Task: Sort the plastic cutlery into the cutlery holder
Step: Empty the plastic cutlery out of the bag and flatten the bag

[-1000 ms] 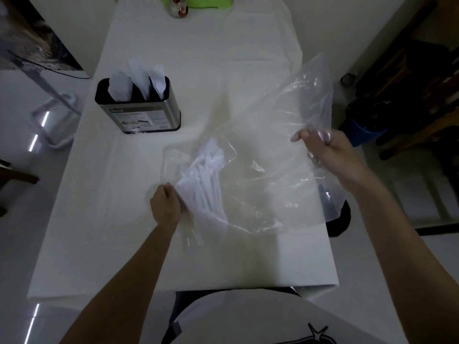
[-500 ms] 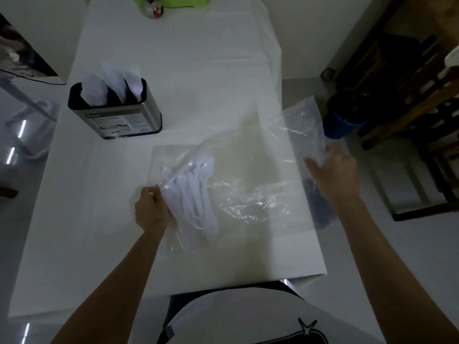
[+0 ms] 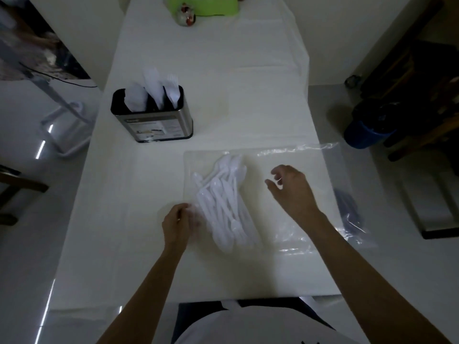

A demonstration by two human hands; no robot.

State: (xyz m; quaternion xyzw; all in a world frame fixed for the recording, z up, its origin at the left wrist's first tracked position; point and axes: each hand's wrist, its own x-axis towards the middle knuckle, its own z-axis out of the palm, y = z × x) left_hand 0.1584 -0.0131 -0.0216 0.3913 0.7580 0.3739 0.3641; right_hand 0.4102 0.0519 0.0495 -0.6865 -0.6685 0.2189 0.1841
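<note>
A clear plastic bag lies flat on the white table, and its right end hangs past the table edge. Inside it, at the left, is a heap of white plastic spoons. My left hand has its fingers curled on the bag's left edge, beside the spoon handles. My right hand hovers over the middle of the bag with relaxed, spread fingers and holds nothing. The steel cutlery holder stands upright to the far left of the bag. White spoons and forks stick out of its compartments.
A green object and a small glass ornament sit at the table's far end. On the floor to the right are a blue bin and dark wooden furniture. A white frame stands on the floor at the left.
My right hand has let go of the bag's raised right side and moved left over it. The bag has dropped flat onto the table. My left hand stays at its left edge.
</note>
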